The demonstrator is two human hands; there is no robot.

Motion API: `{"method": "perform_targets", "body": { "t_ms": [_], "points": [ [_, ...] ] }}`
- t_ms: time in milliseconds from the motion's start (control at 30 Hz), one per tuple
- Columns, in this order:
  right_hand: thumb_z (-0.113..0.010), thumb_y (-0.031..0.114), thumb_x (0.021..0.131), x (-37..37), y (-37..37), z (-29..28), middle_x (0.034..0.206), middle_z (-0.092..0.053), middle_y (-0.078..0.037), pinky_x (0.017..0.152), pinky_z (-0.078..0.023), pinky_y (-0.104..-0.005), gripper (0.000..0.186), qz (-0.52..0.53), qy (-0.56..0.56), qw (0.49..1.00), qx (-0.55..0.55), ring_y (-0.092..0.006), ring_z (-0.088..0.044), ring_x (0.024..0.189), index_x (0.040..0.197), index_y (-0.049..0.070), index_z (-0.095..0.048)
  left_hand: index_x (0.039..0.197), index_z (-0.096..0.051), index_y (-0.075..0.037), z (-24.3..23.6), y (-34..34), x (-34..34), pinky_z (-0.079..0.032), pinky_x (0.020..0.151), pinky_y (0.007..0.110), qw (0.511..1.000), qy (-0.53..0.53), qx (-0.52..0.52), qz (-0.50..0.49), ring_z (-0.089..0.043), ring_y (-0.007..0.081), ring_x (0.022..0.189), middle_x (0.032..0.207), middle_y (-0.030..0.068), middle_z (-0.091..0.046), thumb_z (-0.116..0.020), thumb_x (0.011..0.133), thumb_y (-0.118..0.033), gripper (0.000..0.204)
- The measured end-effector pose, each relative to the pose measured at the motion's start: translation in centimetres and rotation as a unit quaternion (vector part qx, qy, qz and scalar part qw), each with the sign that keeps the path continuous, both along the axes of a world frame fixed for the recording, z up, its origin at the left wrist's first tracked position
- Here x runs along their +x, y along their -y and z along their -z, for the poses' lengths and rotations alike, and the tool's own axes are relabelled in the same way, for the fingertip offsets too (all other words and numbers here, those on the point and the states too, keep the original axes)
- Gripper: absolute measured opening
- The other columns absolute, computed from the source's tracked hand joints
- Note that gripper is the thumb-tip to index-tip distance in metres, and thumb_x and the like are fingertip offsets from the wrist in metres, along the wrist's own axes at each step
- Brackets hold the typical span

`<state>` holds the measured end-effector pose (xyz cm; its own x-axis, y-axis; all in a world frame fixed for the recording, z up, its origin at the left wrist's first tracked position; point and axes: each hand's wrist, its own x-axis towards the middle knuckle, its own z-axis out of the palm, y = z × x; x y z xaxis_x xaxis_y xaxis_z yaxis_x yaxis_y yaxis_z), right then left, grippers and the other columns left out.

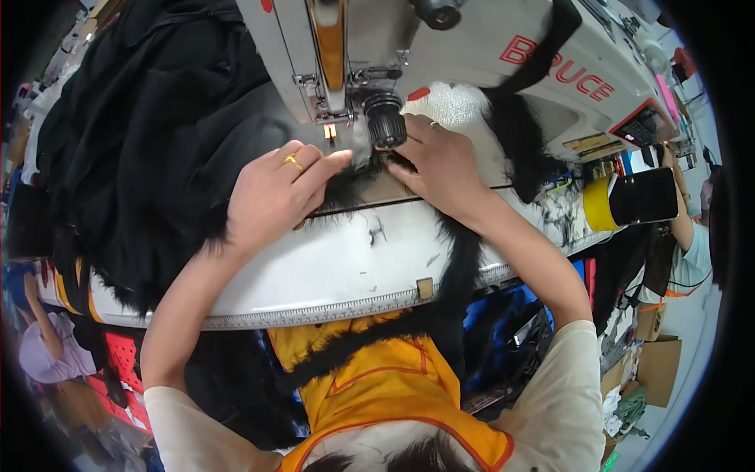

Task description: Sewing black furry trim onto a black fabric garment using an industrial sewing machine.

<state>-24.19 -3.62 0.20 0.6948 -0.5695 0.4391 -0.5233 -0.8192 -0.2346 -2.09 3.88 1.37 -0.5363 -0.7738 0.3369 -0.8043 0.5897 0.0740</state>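
Under the head of a white sewing machine [464,47], black fluffy fur trim [342,191] lies by the presser foot. My left hand [275,193], a gold ring on one finger, is closed on the fur left of the foot, its index finger stretched toward the needle area. Across from it, my right hand [444,161] pinches the trim just right of the foot. A black knurled knob [385,122] hides some of its fingertips. A long strip of the same fur [460,256] hangs from beneath my right wrist over the table edge onto my lap.
A large heap of black fabric [157,118] covers the table's left side. Measuring tape [338,307] runs along the white front edge, with fur scraps above it. More black fur [519,134] drapes over the machine arm. A yellow-and-black cylinder [602,203] stands right; other people sit farther off.
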Motion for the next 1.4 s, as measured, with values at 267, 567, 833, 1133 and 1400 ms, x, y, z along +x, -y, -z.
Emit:
{"method": "perform_targets", "body": {
  "t_ms": [267, 567, 833, 1133, 1400],
  "points": [
    [-0.07, 0.02, 0.07, 0.5, 0.6, 0.0, 0.09, -0.057, -0.008, 0.066, -0.048, -0.0353, 0.027, -0.022, 0.023, 0.998, 0.056, -0.0264, -0.059, 0.081, 0.094, 0.012, -0.063, 0.1, -0.062, -0.004, 0.4, 0.5, -0.9, -0.048, 0.081, 0.03, 0.998, -0.025, -0.03, 0.045, -0.055, 0.0209, 0.103, 0.106, 0.0058, -0.055, -0.065, 0.068, -0.008, 0.033],
    [-0.074, 0.018, 0.063, 0.4, 0.0, -0.2, 0.086, -0.056, -0.008, 0.063, -0.048, -0.0366, 0.031, 0.016, 0.009, 0.996, 0.09, -0.0272, -0.059, 0.075, 0.09, 0.007, -0.061, 0.103, -0.063, -0.006, 0.6, 0.6, -1.5, -0.049, 0.083, 0.031, 0.993, -0.111, 0.021, 0.023, -0.058, 0.0205, 0.1, 0.111, 0.0034, -0.058, -0.066, 0.074, -0.012, 0.029],
    [-0.071, 0.01, 0.066, -0.3, 1.2, -0.2, 0.084, -0.054, -0.01, 0.065, -0.046, -0.0329, 0.029, -0.03, 0.064, 0.972, 0.223, -0.0275, -0.058, 0.076, 0.09, 0.003, -0.057, 0.109, -0.061, -0.008, 0.7, 0.4, -1.3, -0.047, 0.085, 0.031, 0.996, -0.076, 0.037, -0.003, -0.056, 0.0185, 0.107, 0.116, 0.0035, -0.058, -0.065, 0.076, -0.013, 0.034],
    [-0.069, 0.017, 0.066, -0.9, 0.6, 0.2, 0.091, -0.059, -0.002, 0.07, -0.05, -0.0311, 0.032, -0.109, -0.006, 0.994, -0.028, -0.0221, -0.06, 0.084, 0.096, 0.015, -0.063, 0.104, -0.063, -0.006, 0.3, 0.4, -1.5, -0.046, 0.084, 0.03, 1.0, -0.025, -0.007, 0.012, -0.057, 0.0178, 0.106, 0.112, 0.0039, -0.06, -0.066, 0.072, -0.011, 0.033],
    [-0.065, 0.021, 0.082, 1.3, 1.3, 0.2, 0.083, -0.064, -0.005, 0.066, -0.049, -0.0281, 0.017, -0.145, 0.023, 0.988, 0.037, -0.0186, -0.062, 0.077, 0.092, 0.007, -0.066, 0.101, -0.063, -0.005, 0.1, 0.7, 0.8, -0.046, 0.084, 0.03, 0.998, -0.034, -0.033, 0.037, -0.058, 0.017, 0.103, 0.108, 0.0042, -0.062, -0.066, 0.071, -0.012, 0.032]
  ]
}}
